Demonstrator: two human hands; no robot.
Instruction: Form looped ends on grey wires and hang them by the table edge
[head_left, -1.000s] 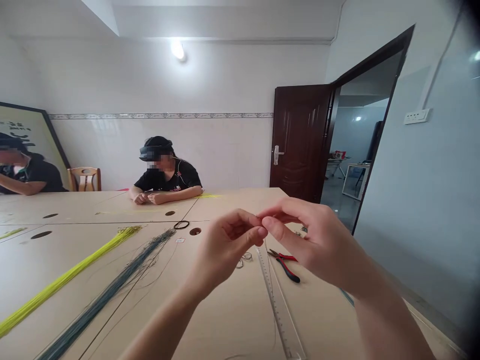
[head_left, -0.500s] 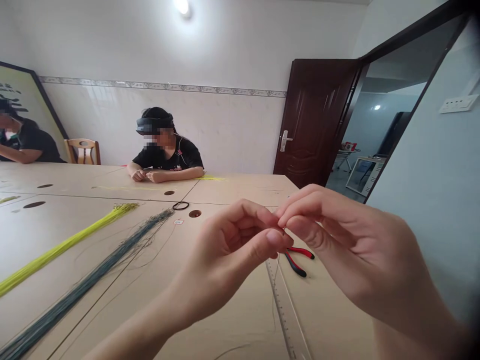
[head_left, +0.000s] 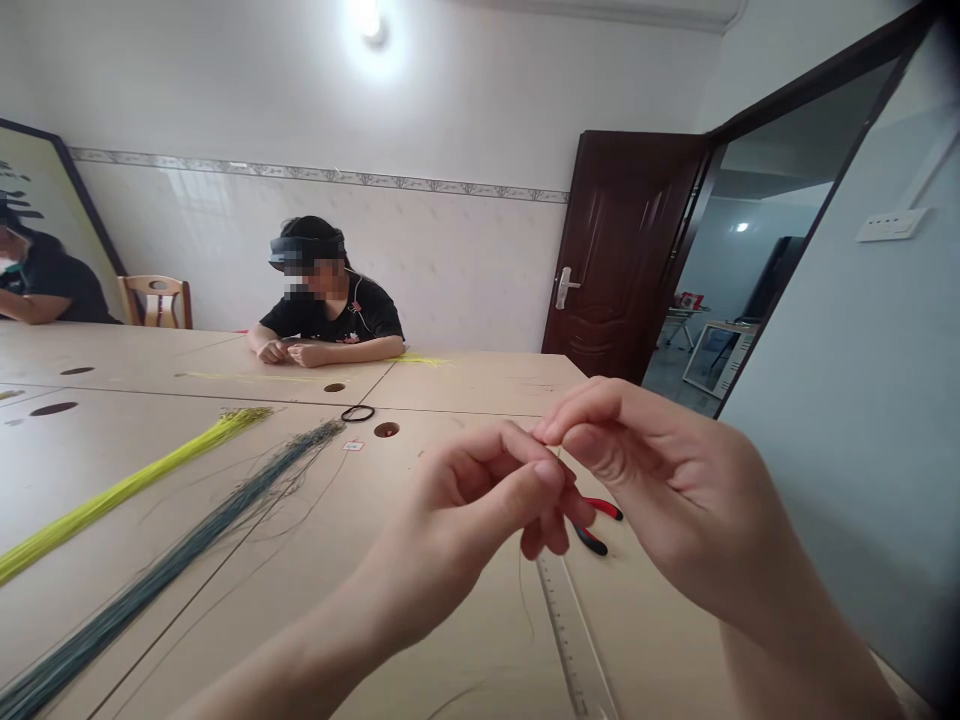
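My left hand [head_left: 469,515] pinches a thin thread [head_left: 524,590] between thumb and index finger, its other fingers curled loosely below. A loose length of that thread hangs beneath the hand over the table. Close against it, my right hand [head_left: 667,490] has thumb and index finger pressed together on a short bit of the thread between the hands. Whatever lies inside the fingertips is too small to make out. Behind and below the hands, pliers [head_left: 594,541] with red and black handles are partly hidden by my left fingers. A clear ruler [head_left: 561,630] lies under them.
On the pale wooden table [head_left: 660,660] lie a yellow thread bundle [head_left: 142,488] and a dark blue-green bundle [head_left: 187,565]. Near them are a black ring [head_left: 358,413], a small label [head_left: 353,446] and a cable hole [head_left: 387,430]. A person [head_left: 330,310] sits opposite; another [head_left: 52,280] sits far left.
Both hands have shifted slightly left and remain together. My left hand's lower fingers have dropped and spread below the pinch. The hanging thread has swung left. The view has turned slightly.
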